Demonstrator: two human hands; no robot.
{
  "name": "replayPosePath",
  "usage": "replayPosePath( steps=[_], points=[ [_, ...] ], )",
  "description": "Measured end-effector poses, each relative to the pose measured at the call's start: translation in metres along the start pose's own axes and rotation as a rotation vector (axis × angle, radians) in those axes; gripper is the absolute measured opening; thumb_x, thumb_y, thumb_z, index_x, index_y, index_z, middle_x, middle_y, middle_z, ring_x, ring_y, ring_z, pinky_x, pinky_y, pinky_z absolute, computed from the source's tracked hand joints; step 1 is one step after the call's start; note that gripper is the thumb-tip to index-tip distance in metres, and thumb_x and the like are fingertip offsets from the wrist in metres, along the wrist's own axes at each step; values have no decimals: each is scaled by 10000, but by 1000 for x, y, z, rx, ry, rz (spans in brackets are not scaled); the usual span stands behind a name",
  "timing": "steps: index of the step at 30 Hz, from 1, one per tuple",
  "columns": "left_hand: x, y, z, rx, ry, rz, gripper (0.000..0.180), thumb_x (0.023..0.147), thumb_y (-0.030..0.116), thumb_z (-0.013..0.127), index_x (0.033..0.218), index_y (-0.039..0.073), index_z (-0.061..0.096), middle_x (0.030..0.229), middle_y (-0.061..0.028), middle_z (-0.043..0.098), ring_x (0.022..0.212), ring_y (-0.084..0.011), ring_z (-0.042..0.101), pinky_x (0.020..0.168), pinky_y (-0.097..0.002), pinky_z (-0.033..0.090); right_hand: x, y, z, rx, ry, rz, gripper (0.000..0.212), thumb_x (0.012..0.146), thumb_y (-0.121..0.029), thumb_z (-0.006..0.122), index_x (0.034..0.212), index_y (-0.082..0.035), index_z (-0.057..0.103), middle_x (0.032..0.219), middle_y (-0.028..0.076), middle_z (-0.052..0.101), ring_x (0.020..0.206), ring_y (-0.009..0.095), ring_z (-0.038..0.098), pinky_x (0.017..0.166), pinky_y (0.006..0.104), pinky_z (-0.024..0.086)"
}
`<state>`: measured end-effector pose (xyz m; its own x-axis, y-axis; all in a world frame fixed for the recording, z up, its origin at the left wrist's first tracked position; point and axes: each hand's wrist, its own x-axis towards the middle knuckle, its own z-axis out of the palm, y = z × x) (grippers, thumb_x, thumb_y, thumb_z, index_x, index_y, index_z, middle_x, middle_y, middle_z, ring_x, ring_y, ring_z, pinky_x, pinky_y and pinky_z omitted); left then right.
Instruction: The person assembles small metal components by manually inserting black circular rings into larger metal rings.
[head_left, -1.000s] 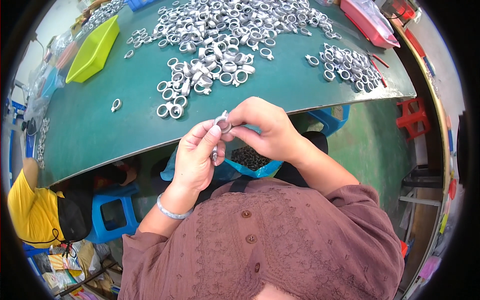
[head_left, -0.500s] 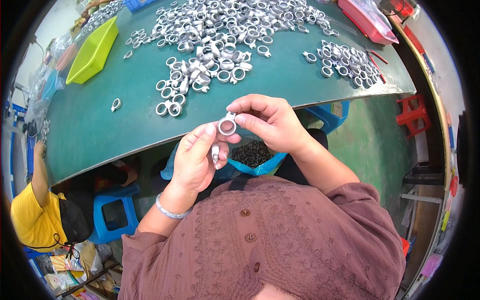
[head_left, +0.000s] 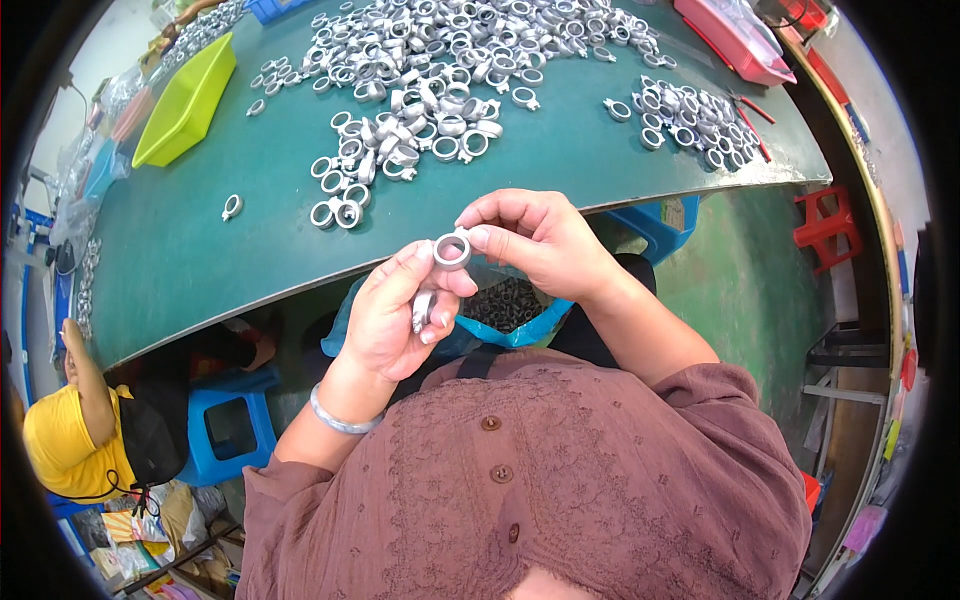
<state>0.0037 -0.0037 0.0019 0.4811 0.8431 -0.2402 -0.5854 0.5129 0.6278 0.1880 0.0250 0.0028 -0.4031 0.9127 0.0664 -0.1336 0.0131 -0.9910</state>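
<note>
A grey metal ring [head_left: 450, 252] with a small lug is pinched between the fingertips of both hands, just in front of the green table's near edge. My right hand [head_left: 535, 245] grips it from the right and above. My left hand [head_left: 392, 315] presses it with the thumb from the left and also holds a small silver tool [head_left: 423, 309] in its curled fingers. Below the hands, on my lap, a blue bag [head_left: 505, 318] holds small dark parts.
The green table [head_left: 200, 260] carries a large heap of metal rings [head_left: 440, 60], a smaller group [head_left: 690, 125] at the right, and one stray ring [head_left: 232, 207]. A lime tray [head_left: 188, 98] and a red tray [head_left: 735, 40] stand at the back. A person in yellow [head_left: 70, 440] sits lower left by a blue stool [head_left: 225, 430].
The ring was drawn from close between the hands out into plain view, then tilted. My left fingers curled tighter round the tool. The person in yellow shifted lower.
</note>
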Motion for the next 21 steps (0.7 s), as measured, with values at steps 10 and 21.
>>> replayPosePath(
  steps=[10,21],
  points=[
    [0,-3,3,97,17,16,192,918,208,455,932,29,519,815,-112,615,508,-62,479,410,-149,358,-3,-2,2,62,20,-47,148,820,-81,595,941,3,605,827,11,605,747,61,537,691,217,449],
    [1,-14,4,335,112,323,267,798,11,600,1035,35,481,897,-72,582,585,-65,488,454,-165,375,-7,0,2,48,-14,-193,220,783,10,606,1002,6,582,886,26,571,804,80,545,727,222,457]
  ],
)
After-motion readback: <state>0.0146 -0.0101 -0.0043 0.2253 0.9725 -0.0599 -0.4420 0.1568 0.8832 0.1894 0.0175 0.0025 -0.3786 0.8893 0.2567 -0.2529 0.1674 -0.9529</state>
